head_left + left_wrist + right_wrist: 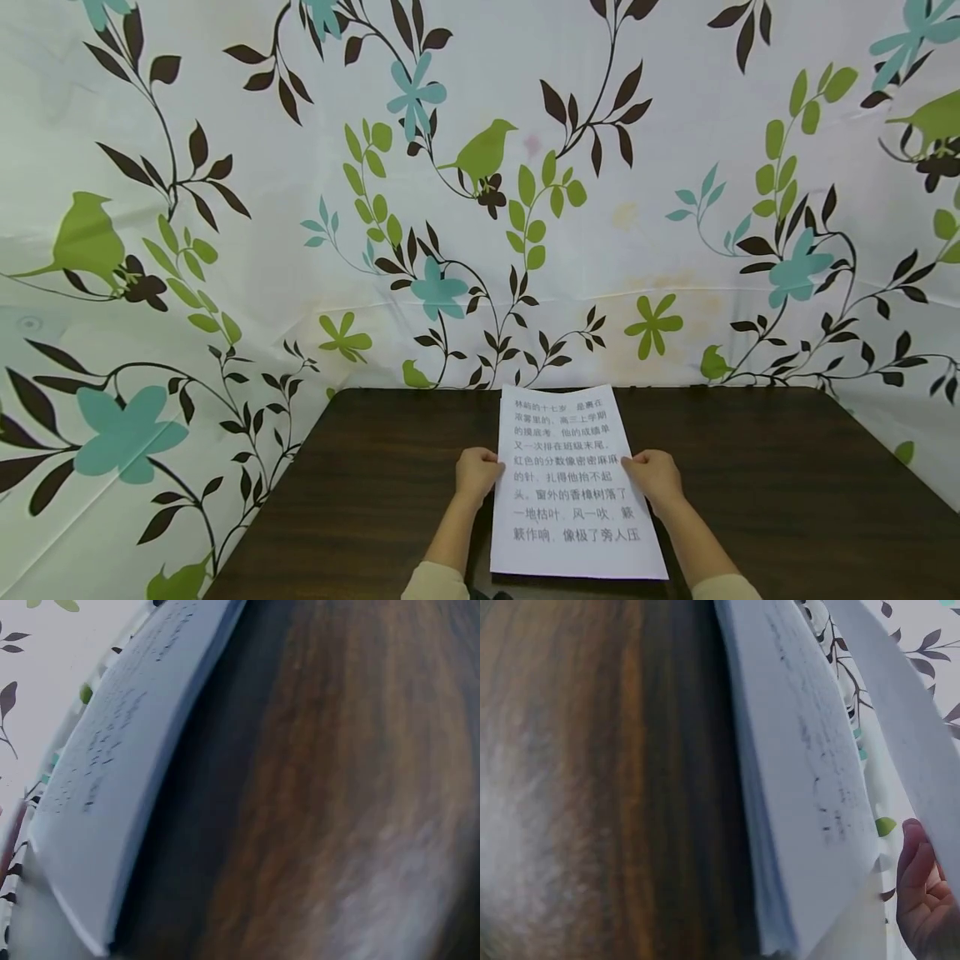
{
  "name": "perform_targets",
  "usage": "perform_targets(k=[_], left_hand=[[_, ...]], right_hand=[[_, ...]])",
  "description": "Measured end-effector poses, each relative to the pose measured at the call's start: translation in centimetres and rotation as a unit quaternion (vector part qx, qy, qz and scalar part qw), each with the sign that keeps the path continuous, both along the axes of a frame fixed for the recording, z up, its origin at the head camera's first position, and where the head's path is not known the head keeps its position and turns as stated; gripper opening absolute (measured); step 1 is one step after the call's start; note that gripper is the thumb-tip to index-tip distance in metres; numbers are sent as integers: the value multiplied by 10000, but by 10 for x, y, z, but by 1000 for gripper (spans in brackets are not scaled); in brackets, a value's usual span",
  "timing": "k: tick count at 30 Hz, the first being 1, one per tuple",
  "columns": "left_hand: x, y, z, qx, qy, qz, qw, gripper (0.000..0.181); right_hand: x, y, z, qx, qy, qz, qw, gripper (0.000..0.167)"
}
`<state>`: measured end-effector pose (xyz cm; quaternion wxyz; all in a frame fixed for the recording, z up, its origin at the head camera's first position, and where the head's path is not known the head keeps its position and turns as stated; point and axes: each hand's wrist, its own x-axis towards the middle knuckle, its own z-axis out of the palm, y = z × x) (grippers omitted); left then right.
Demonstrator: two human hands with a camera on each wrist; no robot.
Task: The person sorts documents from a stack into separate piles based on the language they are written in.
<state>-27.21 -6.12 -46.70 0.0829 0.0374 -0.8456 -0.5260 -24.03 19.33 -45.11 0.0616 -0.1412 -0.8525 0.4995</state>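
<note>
A white sheet of paper (573, 554) printed with dark Chinese characters is held up by its two side edges. My left hand (477, 475) pinches the left edge, and my right hand (656, 479) pinches the right one. From the right wrist view, the sheet (915, 727) stands apart above a paper stack (769, 765), with my right hand (930, 896) curled at its edge. Print also covers the top of the stack (135, 765) in the left wrist view. My left hand is mostly outside that view. In the head view the raised sheet hides most of the stack.
The stack lies on a dark brown wood-grain table (360, 500). Behind the table hangs a white cloth (480, 50) patterned with birds, leaves and flowers. A small dark object (491, 594) shows at the bottom edge of the head view.
</note>
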Motion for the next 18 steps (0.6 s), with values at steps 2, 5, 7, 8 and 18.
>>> perform_targets(k=[2, 5, 7, 8, 18], left_hand=[[-1, -3, 4, -37, 38, 8, 10000, 4], [-2, -8, 10, -140, 87, 43, 9999, 4], [-3, -13, 15, -183, 63, 79, 9998, 4], [-3, -15, 18, -195, 41, 98, 9998, 4], [-7, -51, 39, -237, 29, 182, 9995, 7]], right_hand=[[-1, -1, 3, -34, 52, 37, 10000, 20], [-4, -4, 5, -181, 95, 97, 9997, 20], [-6, -7, 6, -350, 74, 138, 9993, 20], [-7, -9, 6, -436, 51, 156, 9989, 20], [-19, -39, 22, -786, -31, 207, 9967, 20]])
